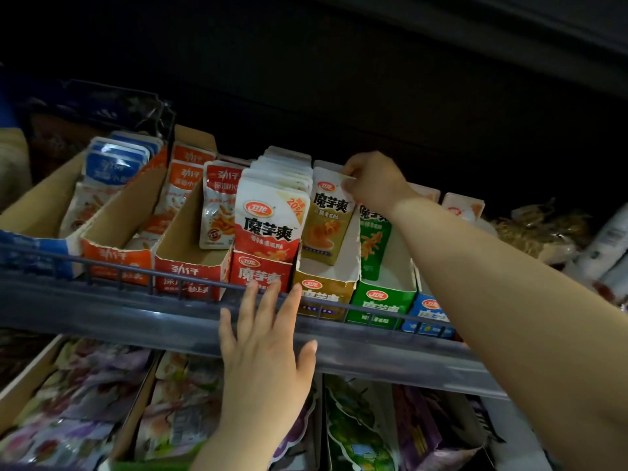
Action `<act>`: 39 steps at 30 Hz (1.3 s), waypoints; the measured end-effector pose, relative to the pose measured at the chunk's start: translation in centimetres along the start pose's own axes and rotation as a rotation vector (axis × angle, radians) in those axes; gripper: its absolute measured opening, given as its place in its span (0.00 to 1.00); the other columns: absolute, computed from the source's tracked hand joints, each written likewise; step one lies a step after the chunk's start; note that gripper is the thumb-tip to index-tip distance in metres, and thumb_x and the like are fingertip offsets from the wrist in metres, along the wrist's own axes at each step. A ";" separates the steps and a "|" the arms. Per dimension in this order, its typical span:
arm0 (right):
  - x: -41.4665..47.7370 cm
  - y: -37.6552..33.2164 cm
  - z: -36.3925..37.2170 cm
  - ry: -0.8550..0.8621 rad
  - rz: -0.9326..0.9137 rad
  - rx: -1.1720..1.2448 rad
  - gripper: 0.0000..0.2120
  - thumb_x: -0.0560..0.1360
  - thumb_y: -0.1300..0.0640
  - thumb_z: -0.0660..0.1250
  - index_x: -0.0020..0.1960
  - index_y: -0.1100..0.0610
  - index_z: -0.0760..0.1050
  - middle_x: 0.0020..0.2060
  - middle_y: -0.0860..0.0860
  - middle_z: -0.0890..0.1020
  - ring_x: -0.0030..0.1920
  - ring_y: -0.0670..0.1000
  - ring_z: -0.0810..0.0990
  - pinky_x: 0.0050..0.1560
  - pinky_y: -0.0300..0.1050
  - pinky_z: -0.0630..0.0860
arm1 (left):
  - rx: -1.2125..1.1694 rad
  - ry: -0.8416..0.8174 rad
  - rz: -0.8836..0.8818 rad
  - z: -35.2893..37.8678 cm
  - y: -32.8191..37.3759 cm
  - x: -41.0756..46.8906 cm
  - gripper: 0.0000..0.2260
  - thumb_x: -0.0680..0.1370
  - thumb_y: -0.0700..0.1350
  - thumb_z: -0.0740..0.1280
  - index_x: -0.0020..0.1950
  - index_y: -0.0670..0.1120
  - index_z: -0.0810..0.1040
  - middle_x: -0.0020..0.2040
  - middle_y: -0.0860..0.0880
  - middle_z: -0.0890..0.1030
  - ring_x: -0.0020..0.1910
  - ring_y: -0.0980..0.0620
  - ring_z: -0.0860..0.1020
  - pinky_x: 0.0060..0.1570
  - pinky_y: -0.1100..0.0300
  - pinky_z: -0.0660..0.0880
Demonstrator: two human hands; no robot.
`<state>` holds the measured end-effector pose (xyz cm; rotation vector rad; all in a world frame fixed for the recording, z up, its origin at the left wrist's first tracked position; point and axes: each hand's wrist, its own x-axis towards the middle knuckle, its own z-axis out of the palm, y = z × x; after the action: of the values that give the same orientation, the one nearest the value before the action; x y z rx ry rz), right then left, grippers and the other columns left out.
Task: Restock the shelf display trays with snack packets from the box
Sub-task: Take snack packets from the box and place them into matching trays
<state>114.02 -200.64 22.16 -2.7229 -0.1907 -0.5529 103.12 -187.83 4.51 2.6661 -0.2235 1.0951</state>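
A row of cardboard display trays stands on the upper shelf behind a wire rail. My right hand reaches deep into the yellow tray and pinches the top edge of a yellow snack packet standing upright there. The red tray to its left is packed full of white-and-red packets. My left hand is spread with straight fingers in front of the shelf's front edge, fingertips by the rail below the red and yellow trays. A green tray holds a green packet.
Further left stand orange trays with orange packets and a blue tray with blue packets. A blue tray sits at the right, with dark bags beyond. The lower shelf holds trays of purple and green bags.
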 end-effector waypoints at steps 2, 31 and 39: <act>0.4 0.2 0.4 0.015 0.016 -0.034 0.11 0.76 0.63 0.59 0.55 0.57 0.76 0.52 0.54 0.80 0.46 0.48 0.76 0.45 0.39 0.71 | 0.016 -0.001 0.008 0.0 0.0 0.0 0.36 0.54 0.55 0.78 0.60 0.47 0.75 0.56 0.44 0.80 0.56 0.39 0.78 0.51 0.39 0.62; -5.8 2.0 0.6 0.264 -0.083 0.192 0.15 0.72 0.59 0.68 0.58 0.59 0.73 0.51 0.52 0.74 0.50 0.47 0.72 0.46 0.34 0.65 | -0.229 0.018 0.030 -0.8 -1.3 -1.5 0.22 0.70 0.54 0.55 0.62 0.49 0.71 0.61 0.44 0.77 0.62 0.49 0.64 0.56 0.41 0.60; -17.8 2.8 0.4 -0.072 -0.116 0.453 0.13 0.71 0.67 0.68 0.48 0.52 0.71 0.36 0.43 0.75 0.35 0.40 0.74 0.41 0.27 0.70 | -0.263 -0.115 0.251 -3.9 -1.6 -6.6 0.13 0.66 0.49 0.66 0.48 0.50 0.82 0.45 0.54 0.83 0.47 0.53 0.82 0.49 0.58 0.70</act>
<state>98.39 -204.18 13.83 -2.3006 -0.4378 -0.3862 96.29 -184.84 2.25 2.5114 -0.6897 0.9055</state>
